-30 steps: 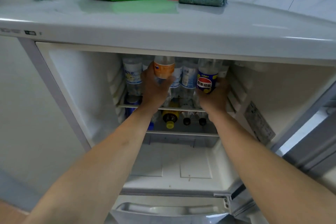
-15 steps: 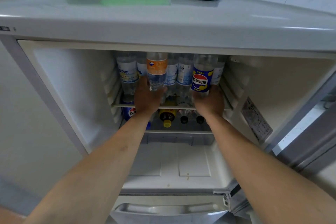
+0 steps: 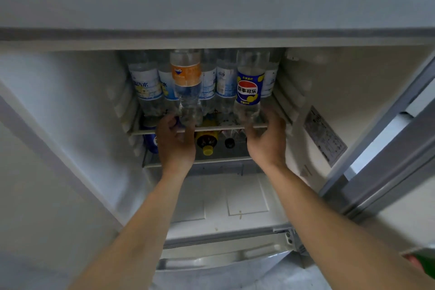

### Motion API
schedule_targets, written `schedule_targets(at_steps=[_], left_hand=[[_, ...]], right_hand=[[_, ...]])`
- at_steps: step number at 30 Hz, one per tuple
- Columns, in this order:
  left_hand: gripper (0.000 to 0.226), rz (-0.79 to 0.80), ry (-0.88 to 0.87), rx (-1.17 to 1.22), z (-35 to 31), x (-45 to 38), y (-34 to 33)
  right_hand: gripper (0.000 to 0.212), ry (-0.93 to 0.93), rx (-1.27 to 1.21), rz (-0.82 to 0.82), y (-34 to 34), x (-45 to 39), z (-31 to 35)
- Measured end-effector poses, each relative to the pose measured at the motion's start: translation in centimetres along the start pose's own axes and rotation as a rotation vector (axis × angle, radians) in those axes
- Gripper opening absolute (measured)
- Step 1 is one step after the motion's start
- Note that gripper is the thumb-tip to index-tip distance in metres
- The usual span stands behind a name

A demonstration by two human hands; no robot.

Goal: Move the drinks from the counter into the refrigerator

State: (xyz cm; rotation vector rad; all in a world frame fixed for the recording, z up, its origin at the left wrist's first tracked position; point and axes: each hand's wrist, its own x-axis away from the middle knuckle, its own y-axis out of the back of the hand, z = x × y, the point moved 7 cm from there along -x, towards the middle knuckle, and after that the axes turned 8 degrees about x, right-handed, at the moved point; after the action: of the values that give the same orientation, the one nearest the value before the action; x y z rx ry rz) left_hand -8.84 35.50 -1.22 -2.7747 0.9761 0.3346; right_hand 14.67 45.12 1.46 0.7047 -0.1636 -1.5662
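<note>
On the fridge's upper shelf [image 3: 211,128], the left hand [image 3: 175,142] grips the clear orange-labelled bottle [image 3: 187,87]; the right hand [image 3: 266,140] seemingly grips the ribbed blue-labelled bottle [image 3: 249,89].

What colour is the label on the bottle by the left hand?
Orange, with a white band below, on the Fanta bottle; the head view shows it best.

"FANTA" stands in white on a blue patch of the orange label of the Fanta bottle [image 3: 186,85]; the Pepsi bottle [image 3: 249,88] bears a blue label with the red, white and blue globe and the characters "百事可乐" across it; the water bottle [image 3: 146,88] at far left shows a blue "水" on its white label; the sticker [image 3: 324,135] on the refrigerator's right inner wall carries print too small to read
</note>
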Motion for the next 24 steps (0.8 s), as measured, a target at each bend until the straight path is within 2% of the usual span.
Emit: schedule_targets(at_steps=[3, 7, 12, 18, 24], left_hand=[[0.042, -0.040, -0.012, 0.011, 0.6, 3.4, 0.9], [0.033, -0.039, -0.018, 0.012, 0.6, 9.0, 1.9], [0.035, -0.044, 0.031, -0.001, 0.7, 16.7, 2.2], [0.032, -0.046, 0.131, -0.050, 0.8, 27.7, -1.5], [0.028, -0.108, 0.251, -0.034, 2.4, 40.3, -7.1]], right_hand=[[0.049, 0.011, -0.020, 0.001, 1.2, 2.8, -0.5], [0.034, -0.001, -0.066, 0.118, 2.1, 6.7, -1.9], [0.018, -0.038, -0.101, 0.214, 4.9, 11.6, -4.8], [0.016, -0.096, -0.204, 0.240, 12.2, 16.8, -9.7], [0.009, -0.076, -0.266, 0.412, 21.9, 22.7, -16.5]])
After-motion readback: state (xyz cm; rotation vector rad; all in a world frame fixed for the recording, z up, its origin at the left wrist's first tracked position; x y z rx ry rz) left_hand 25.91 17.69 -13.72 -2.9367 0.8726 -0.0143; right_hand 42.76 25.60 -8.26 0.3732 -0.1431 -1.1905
